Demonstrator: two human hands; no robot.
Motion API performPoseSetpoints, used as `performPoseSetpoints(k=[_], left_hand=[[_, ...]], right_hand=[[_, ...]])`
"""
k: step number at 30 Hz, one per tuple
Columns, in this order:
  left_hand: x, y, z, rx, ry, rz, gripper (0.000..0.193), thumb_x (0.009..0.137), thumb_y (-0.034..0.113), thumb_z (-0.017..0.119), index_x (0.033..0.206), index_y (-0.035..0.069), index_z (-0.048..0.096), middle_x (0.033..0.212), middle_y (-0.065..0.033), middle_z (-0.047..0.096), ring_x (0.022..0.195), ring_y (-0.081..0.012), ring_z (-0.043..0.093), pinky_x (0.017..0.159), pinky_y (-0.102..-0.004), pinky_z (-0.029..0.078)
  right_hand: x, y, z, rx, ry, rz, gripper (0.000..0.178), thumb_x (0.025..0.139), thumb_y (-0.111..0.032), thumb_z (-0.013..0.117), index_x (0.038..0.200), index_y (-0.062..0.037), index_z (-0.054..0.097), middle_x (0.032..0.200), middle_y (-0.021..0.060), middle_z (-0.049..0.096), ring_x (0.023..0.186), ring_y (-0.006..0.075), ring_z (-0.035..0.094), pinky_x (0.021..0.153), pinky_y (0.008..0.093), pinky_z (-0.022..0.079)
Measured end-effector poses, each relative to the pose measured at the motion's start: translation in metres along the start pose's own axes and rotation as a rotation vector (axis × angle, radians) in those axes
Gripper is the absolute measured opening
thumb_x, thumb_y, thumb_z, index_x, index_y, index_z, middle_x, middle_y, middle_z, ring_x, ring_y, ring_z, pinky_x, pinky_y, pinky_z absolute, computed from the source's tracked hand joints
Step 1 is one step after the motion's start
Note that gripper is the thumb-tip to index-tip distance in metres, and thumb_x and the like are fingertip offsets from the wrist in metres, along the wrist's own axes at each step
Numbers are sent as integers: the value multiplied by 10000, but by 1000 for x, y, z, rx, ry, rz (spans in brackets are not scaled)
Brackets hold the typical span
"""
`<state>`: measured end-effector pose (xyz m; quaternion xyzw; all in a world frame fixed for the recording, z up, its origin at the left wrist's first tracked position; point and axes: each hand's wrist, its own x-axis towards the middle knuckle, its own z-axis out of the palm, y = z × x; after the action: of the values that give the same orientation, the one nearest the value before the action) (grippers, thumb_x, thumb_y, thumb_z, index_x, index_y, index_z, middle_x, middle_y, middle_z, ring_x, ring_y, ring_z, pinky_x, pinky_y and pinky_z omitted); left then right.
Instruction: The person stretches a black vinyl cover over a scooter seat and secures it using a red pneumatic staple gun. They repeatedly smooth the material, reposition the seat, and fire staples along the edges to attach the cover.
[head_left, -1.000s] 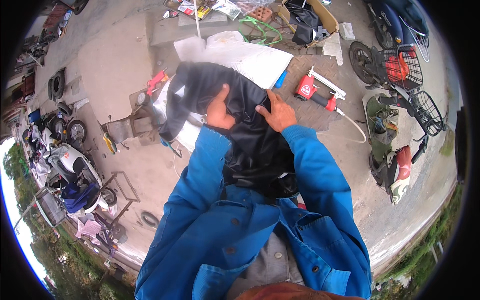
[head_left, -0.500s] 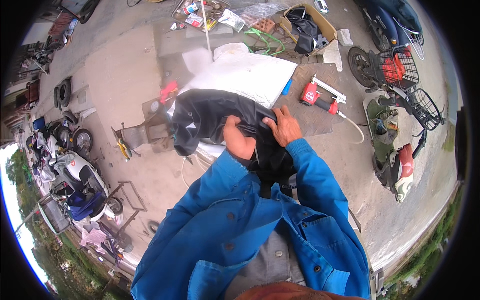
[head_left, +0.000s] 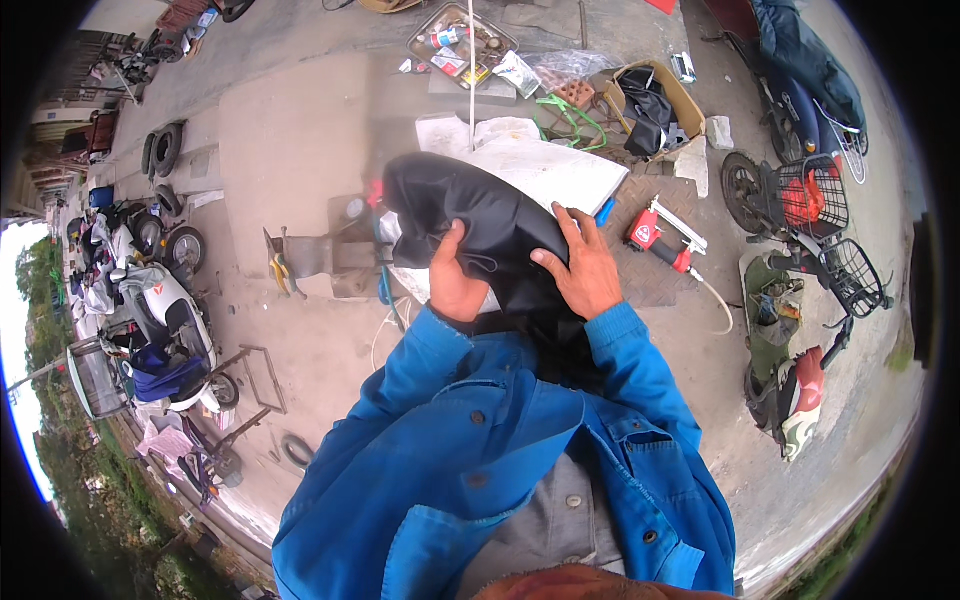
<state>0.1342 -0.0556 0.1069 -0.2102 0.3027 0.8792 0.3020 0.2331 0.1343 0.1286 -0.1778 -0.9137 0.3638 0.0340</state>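
A long, shiny black leatherette cover (head_left: 490, 225) lies across in front of me, its upper left end rounded and bulging. What is inside or under it I cannot make out. My left hand (head_left: 458, 285) grips its near edge, thumb up against the black material and the other fingers mostly hidden. On the right side, my right hand (head_left: 583, 270) rests on the cover with fingers stretched and thumb spread apart. Beneath the cover is a white sheet-covered surface (head_left: 560, 170). A red and silver staple gun (head_left: 655, 235) with an air hose lies to the right on a metal plate.
A cardboard box (head_left: 690, 110) holding black material stands at the back right, near a green metal frame (head_left: 575, 120). Farther back is a tray (head_left: 490, 30) of small items. Pliers (head_left: 282, 272) lie left. Scooters (head_left: 165, 310) stand far left; a basketed bike (head_left: 810, 200) is at right.
Both hands have loosened and spread on the cover, which now looks smoother and less bunched. The left thumb has lifted upward. My view has shifted, so the surroundings sit farther right.
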Motion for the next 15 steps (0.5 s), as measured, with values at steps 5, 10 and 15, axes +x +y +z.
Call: performPoseSetpoints(k=[5, 10, 15], left_hand=[[-20, 31, -18, -148, -15, -81, 450, 983, 136, 575, 1411, 2, 602, 1402, -142, 678, 1322, -338, 620, 1192, -480, 448], [-26, 48, -35, -213, -99, -161, 521, 950, 167, 537, 1439, -8, 587, 1446, -155, 653, 1362, -342, 591, 1218, -496, 418], [-35, 63, -32, -276, -168, -222, 505, 1015, 228, 527, 1475, 20, 545, 1446, -151, 634, 1349, -325, 596, 1202, -493, 426]], right_hand=[[7, -30, 2, -116, -207, 21, 799, 1014, -594, 628, 1632, -129, 425, 1376, 249, 623, 1137, 475, 668, 1013, 534, 525], [12, -60, 10, -136, -245, 0, 759, 1020, -534, 655, 1601, -88, 457, 1390, 291, 600, 1191, 491, 639, 1045, 532, 515], [17, -81, 31, -71, -251, -52, 813, 982, -544, 706, 1579, -48, 465, 1471, 262, 575, 1309, 488, 586, 1135, 546, 471]])
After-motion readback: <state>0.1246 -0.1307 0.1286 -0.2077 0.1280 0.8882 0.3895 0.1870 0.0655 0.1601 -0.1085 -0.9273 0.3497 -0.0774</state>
